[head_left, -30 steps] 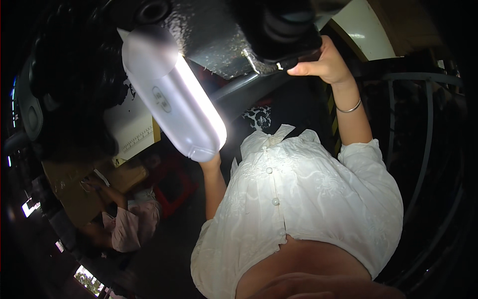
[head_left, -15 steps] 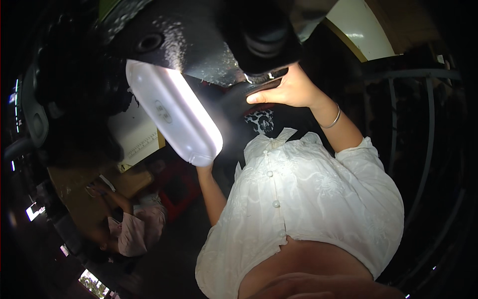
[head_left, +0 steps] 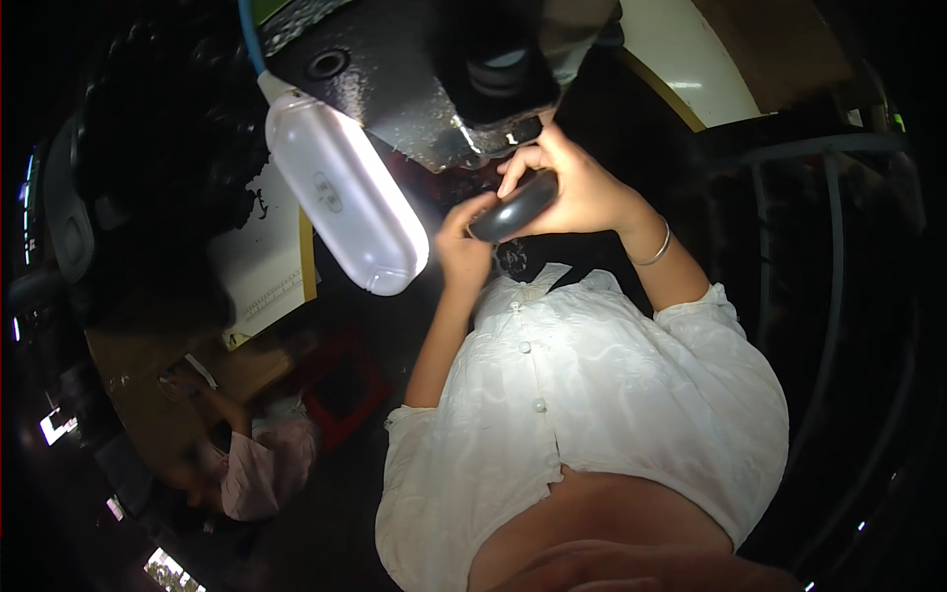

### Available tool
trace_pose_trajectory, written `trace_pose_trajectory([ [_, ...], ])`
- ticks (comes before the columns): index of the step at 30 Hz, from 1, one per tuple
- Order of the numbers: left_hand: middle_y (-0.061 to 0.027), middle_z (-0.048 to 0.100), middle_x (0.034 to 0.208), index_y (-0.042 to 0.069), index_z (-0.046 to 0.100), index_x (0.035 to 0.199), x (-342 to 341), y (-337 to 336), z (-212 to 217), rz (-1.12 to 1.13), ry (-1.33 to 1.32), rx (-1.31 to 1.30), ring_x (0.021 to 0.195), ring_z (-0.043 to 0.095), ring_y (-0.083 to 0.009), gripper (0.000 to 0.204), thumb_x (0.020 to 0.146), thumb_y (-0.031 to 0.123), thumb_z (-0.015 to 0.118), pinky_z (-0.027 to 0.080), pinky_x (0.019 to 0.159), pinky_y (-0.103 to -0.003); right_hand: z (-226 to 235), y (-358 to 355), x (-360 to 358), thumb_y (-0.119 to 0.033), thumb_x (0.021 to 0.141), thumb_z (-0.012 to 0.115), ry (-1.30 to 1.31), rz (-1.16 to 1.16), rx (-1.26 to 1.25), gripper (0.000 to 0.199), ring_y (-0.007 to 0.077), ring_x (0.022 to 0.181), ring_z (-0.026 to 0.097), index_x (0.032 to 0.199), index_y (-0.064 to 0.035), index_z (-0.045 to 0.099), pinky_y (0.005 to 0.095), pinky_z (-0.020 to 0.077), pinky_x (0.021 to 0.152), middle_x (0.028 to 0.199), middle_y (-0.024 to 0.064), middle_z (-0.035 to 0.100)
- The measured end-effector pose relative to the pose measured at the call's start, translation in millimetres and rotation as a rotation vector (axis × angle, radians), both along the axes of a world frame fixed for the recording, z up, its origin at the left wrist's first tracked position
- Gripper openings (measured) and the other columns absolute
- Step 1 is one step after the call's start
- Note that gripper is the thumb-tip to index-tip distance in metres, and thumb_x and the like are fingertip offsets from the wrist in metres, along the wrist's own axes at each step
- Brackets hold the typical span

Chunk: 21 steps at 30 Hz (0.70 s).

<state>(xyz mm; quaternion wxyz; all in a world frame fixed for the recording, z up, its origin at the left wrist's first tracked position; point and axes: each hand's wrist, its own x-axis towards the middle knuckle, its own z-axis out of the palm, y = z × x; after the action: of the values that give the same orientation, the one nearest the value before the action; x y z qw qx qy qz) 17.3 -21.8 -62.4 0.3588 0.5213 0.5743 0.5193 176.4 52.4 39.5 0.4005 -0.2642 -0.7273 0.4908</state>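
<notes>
Between my two hands is a dark, glossy, rounded piece (head_left: 515,207) whose kind I cannot make out. My right hand (head_left: 584,187), with a silver bangle at its wrist, curls round the piece's right end, fingers bent over it. My left hand (head_left: 468,245) pinches its left end. Both hands are just below the dark machine head (head_left: 395,109), whose lower tip is close to my right fingers. A lit white lamp (head_left: 345,197) with an elongated rounded body hangs left of my hands on a blue cable (head_left: 250,37).
A white-topped table with a yellow edge (head_left: 271,271) lies to the left. Another pale panel (head_left: 681,69) is at the upper right, above metal rails (head_left: 834,217). A co-worker in a pink top (head_left: 266,474) sits lower left, near a red stool (head_left: 345,390).
My left hand has come up from behind the lamp to the dark piece. My right hand now has its fingers curled round that piece. The whole view has shifted slightly.
</notes>
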Motion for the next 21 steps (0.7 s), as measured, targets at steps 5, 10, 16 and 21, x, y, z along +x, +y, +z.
trace_pose_trajectory([
  [5, -0.0084, 0.067, 0.093, 0.006, 0.07, 0.093, -30.8, 20.3, 52.9, 0.092, 0.466, 0.356, 0.09, 0.061, -0.0217, 0.033, 0.063, -0.005, 0.068, 0.043, 0.084, -0.03, 3.0, -0.7, 26.6, -0.001, 0.056, 0.083, 0.063, 0.014, 0.042, 0.121, 0.017, 0.096, 0.061, 0.145, -0.0061, 0.001, 0.0298, 0.0452, 0.09, 0.12, 0.0142, 0.052],
  [10, -0.0057, 0.067, 0.09, 0.009, 0.07, 0.092, -35.3, 15.3, 68.7, 0.057, 0.581, 0.353, 0.087, 0.061, -0.0199, 0.032, 0.063, -0.003, 0.069, 0.041, 0.082, -0.029, -1.7, -1.5, 33.3, -0.002, 0.058, 0.082, 0.029, -0.004, 0.089, 0.116, 0.0179, 0.101, 0.06, 0.144, -0.0027, 0.005, 0.0311, 0.0433, 0.094, 0.111, 0.0125, 0.058],
  [16, -0.0034, 0.065, 0.078, 0.007, 0.066, 0.082, -34.9, 8.9, 87.8, 0.003, 0.696, 0.271, 0.074, 0.061, -0.0194, 0.023, 0.064, 0.015, 0.078, 0.041, 0.072, -0.03, -2.5, 2.0, 34.5, -0.008, 0.065, 0.081, 0.123, -0.033, -0.092, 0.077, 0.0166, 0.099, 0.06, 0.128, -0.0001, 0.039, 0.0291, 0.0443, 0.09, 0.109, 0.0112, 0.06],
  [21, -0.0018, 0.06, 0.064, 0.006, 0.059, 0.069, -38.3, 14.7, 117.8, -0.014, 0.84, 0.415, 0.057, 0.057, -0.0211, 0.039, 0.059, 0.037, 0.08, 0.04, 0.062, -0.032, -9.7, 8.1, 25.9, -0.012, 0.072, 0.077, 0.104, -0.069, -0.289, 0.038, 0.0121, 0.085, 0.061, 0.105, 0.0008, 0.062, 0.0254, 0.048, 0.08, 0.095, 0.007, 0.066],
])
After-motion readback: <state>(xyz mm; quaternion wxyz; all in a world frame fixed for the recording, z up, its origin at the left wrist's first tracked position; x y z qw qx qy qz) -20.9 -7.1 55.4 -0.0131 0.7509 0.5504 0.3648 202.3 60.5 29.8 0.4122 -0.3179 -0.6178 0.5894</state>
